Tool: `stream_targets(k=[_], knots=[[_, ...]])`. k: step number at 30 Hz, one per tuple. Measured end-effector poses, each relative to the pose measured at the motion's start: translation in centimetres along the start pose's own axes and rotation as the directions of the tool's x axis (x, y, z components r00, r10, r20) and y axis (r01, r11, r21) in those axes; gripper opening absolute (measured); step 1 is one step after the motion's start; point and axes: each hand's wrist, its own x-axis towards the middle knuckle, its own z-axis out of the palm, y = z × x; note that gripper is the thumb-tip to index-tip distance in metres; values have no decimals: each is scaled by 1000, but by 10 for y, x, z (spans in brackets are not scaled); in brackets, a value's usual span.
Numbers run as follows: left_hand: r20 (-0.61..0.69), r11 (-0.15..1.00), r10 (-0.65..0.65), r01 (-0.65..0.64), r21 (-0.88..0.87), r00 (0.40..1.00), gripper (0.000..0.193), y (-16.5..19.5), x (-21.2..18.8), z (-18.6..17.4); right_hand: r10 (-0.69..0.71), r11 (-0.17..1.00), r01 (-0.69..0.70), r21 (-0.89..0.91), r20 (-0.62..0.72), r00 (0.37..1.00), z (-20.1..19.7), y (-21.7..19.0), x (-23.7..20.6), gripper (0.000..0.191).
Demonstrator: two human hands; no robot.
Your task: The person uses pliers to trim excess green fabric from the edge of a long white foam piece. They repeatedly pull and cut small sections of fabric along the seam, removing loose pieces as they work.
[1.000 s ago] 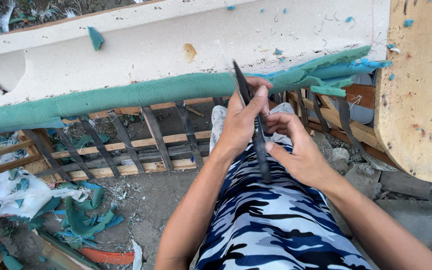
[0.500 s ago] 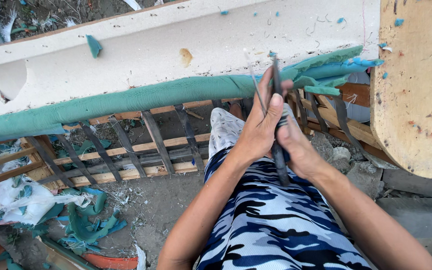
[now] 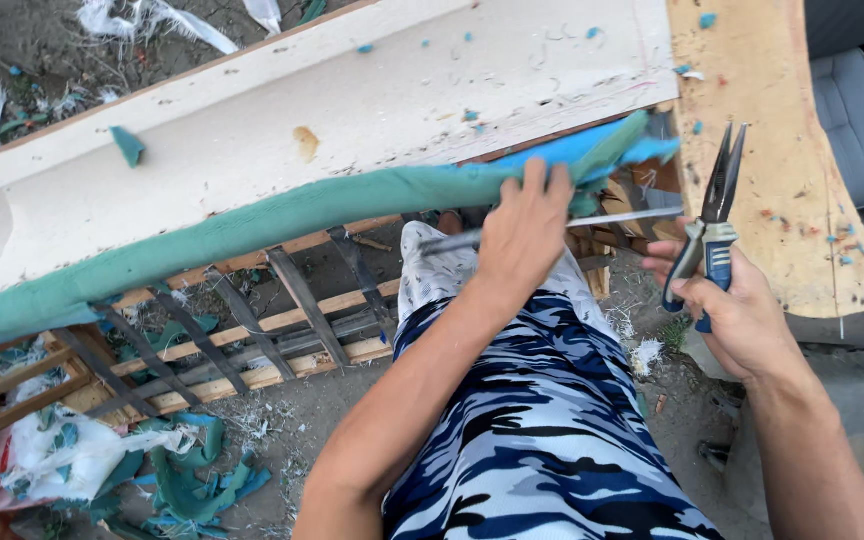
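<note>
Green fabric strip runs along the lower edge of a pale board, part of an overturned wooden furniture frame; it turns blue at its right end, by the frame's right corner. Left hand lies on that right end, fingers curled together over the cloth, gripping it against the board edge. A thin metal rod passes level just under this hand, partly hidden by it.

Right hand is apart from the frame, off its right corner, closed around the blue-and-grey handles of needle-nose pliers; fingers wrapped tight, tips of the tool pointing up, in front of a bare plywood panel dotted with blue fabric specks.

Below the fabric edge: wooden slats crossed by dark webbing straps. Blue-white camouflage trousers fill the lower middle.

Ground is bare dirt, outdoors. Green fabric scraps and white wadding lie heaped at the lower left corner. A grey cushion sits at the upper right. No containers in view.
</note>
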Motion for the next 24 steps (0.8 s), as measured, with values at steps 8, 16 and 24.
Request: stream_targets(k=[8,16,24], knots=[[-125,929,248,-200,311,961,66,-35,-24,46,13,998,-3,-58,172,985,-7,9,37,66],[-42,950,212,-196,244,976,69,-24,-27,32,306,895,-409,178,422,853,7,16,66,55],[-219,987,90,-116,-111,972,37,16,-10,-21,262,893,-383,238,419,869,15,19,66,43]])
